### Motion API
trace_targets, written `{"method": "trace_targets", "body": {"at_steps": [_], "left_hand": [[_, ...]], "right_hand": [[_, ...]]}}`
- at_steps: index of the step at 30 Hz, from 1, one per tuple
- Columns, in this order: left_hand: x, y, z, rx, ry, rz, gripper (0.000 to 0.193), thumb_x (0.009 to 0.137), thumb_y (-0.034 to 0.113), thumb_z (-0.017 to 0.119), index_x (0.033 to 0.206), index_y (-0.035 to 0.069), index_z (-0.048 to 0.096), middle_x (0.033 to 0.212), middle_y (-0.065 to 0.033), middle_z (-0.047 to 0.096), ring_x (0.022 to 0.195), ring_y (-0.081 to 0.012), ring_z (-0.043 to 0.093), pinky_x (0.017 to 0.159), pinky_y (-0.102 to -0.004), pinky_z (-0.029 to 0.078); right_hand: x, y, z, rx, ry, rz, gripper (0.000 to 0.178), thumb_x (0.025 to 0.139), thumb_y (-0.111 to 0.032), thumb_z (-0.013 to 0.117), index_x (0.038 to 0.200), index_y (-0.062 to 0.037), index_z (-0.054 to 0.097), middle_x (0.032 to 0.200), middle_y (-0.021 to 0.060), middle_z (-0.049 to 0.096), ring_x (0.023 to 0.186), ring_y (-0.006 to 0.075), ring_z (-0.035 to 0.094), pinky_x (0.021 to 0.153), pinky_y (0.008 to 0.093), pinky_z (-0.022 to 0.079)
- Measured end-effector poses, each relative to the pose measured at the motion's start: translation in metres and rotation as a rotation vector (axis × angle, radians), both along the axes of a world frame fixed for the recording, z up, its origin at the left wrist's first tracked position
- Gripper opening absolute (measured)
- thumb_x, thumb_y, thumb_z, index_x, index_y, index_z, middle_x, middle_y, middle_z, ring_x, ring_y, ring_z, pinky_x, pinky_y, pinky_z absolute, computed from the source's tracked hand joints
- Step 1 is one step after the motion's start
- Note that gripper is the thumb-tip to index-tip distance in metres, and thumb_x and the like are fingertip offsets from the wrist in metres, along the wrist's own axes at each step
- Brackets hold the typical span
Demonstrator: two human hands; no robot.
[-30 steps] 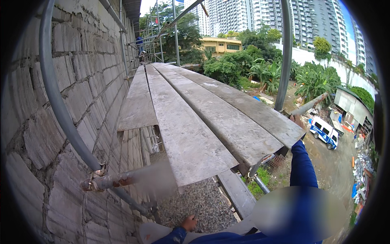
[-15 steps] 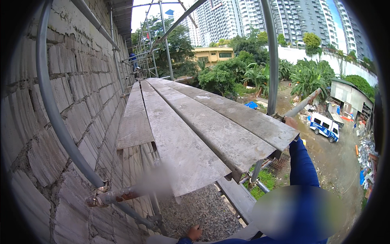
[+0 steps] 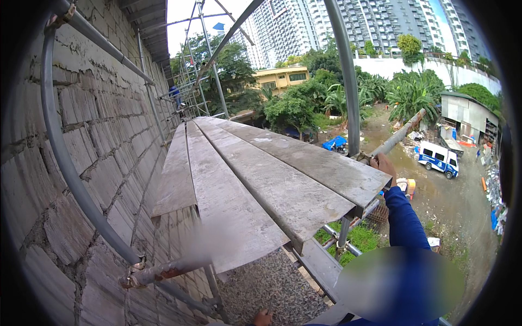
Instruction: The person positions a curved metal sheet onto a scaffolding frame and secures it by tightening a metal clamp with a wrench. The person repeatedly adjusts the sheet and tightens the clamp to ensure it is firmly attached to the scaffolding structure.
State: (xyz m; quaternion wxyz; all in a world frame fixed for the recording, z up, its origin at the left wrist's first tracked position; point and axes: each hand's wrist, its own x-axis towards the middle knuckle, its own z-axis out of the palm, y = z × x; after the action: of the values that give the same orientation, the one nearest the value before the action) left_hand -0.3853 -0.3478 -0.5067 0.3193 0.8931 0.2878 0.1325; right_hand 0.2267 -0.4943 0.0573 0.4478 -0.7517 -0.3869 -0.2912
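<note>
My right hand (image 3: 384, 166) reaches out at the right, beside the near corner of the outermost metal scaffold plank (image 3: 326, 163). Its fingers are wrapped round a horizontal scaffold tube (image 3: 401, 134) next to the upright. Low in the picture, only the top of my left hand (image 3: 264, 317) shows. That hand looks closed, with a thin dark bit at its fingertips too small to name. Beneath it is a speckled grey surface (image 3: 277, 285). Several planks lie side by side at the height of my right hand, their near ends toward me.
A rough block wall (image 3: 92, 157) runs along the left. Close to it stands a bent grey tube (image 3: 68, 157), clamped to a rusty crossbar (image 3: 157, 271). A scaffold upright (image 3: 348, 81) rises at the right. Far below, a white and blue van (image 3: 438, 158) stands on muddy ground.
The view has shifted, so the planks' far ends sit lower. My left hand has slipped mostly below the lower edge. The right hand stays at the tube, with more of it showing.
</note>
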Motion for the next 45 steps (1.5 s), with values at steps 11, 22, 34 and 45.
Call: {"method": "trace_targets", "body": {"at_steps": [11, 22, 34, 45], "left_hand": [[-0.023, 0.004, 0.011, 0.251, 0.419, -0.167, 0.07, 0.087, 0.05, 0.065, 0.138, 0.002, 0.057, 0.136, -0.0242, 0.059, 0.125, -0.0439, 0.054, 0.112, -0.056, 0.037], [0.003, 0.0, 0.059, 0.426, 0.718, -0.521, 0.05, 0.084, 0.049, 0.059, 0.116, 0.013, 0.074, 0.119, -0.0144, 0.071, 0.12, -0.0361, 0.061, 0.103, -0.0558, 0.044], [0.06, -0.017, 0.08, -0.47, 0.713, 0.112, 0.052, 0.098, 0.04, 0.057, 0.129, 0.0, 0.063, 0.103, -0.0163, 0.071, 0.096, -0.0305, 0.067, 0.088, -0.0454, 0.05], [0.053, -0.056, 0.101, -0.112, 0.526, -0.07, 0.06, 0.089, 0.038, 0.065, 0.143, 0.014, 0.055, 0.106, -0.0223, 0.072, 0.099, -0.0426, 0.067, 0.096, -0.0521, 0.052]], "right_hand": [[-0.005, 0.002, 0.003, -0.055, -0.175, -0.094, 0.028, 0.095, -0.034, 0.061, 0.094, -0.0063, 0.055, 0.091, 0.0191, 0.063, 0.08, 0.0438, 0.065, 0.068, 0.0536, 0.052], [-0.012, 0.002, 0.0, 0.077, -0.157, -0.079, 0.028, 0.097, -0.033, 0.059, 0.084, -0.0084, 0.058, 0.079, 0.016, 0.065, 0.069, 0.042, 0.064, 0.061, 0.0524, 0.05], [-0.023, -0.003, 0.005, 0.046, -0.033, -0.098, 0.029, 0.099, -0.033, 0.055, 0.087, -0.0071, 0.058, 0.079, 0.0171, 0.065, 0.072, 0.0422, 0.065, 0.067, 0.054, 0.051], [-0.001, -0.019, 0.014, -0.137, -0.344, -0.071, 0.025, 0.093, -0.028, 0.065, 0.099, -0.0058, 0.056, 0.098, 0.0156, 0.057, 0.078, 0.0396, 0.066, 0.065, 0.0491, 0.054]]}}
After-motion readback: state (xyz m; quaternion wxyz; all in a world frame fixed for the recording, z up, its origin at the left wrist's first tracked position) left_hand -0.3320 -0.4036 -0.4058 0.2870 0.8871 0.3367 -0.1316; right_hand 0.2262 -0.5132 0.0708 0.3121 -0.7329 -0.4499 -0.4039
